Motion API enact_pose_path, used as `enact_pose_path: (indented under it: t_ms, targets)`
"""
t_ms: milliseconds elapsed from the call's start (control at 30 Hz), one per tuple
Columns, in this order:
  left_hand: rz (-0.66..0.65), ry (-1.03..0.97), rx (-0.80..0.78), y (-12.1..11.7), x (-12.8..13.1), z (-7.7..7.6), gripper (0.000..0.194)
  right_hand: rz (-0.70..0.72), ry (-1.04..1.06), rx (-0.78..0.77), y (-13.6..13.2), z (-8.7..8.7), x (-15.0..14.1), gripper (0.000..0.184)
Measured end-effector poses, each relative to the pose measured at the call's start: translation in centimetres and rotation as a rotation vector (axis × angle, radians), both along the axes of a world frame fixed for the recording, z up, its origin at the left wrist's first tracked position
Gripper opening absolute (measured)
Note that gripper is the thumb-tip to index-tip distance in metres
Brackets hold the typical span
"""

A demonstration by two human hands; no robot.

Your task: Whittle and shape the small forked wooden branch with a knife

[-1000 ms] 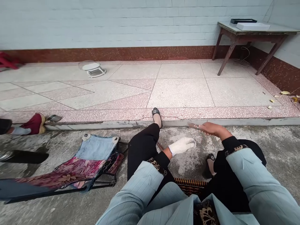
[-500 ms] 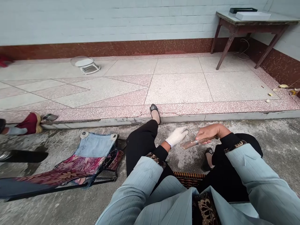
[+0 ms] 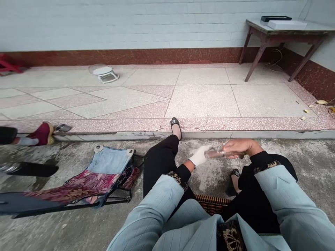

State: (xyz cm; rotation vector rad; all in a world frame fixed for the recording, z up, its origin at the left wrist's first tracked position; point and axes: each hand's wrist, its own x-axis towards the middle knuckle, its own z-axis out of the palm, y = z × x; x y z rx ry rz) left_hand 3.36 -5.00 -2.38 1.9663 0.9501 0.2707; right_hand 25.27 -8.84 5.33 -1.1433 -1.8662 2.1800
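Left hand (image 3: 200, 155): white-knit-gloved; can't tell how fingers stand
Right hand (image 3: 237, 146): bare, fingers closed around flat brown tool (image 3: 215, 154)

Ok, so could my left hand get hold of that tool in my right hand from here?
Probably yes: the gloved left hand is right at one end of the tool, with nothing visible between them. The right hand holds the other end; blur hides whether the left touches it.

Soft, diffuse daylight, faint shadows, wide-angle stretch at the edges, blurry tool (image 3: 215, 154).
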Motion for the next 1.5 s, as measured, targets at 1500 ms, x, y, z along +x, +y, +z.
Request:
enact_pose_path:
  t_ms: [1500]
  targets:
    - [0.019, -0.013, 0.012, 1.3, -0.1, 0.6, 0.019, 0.175, -0.181, 0.002, 0.0, -0.6, 0.4, 0.057]
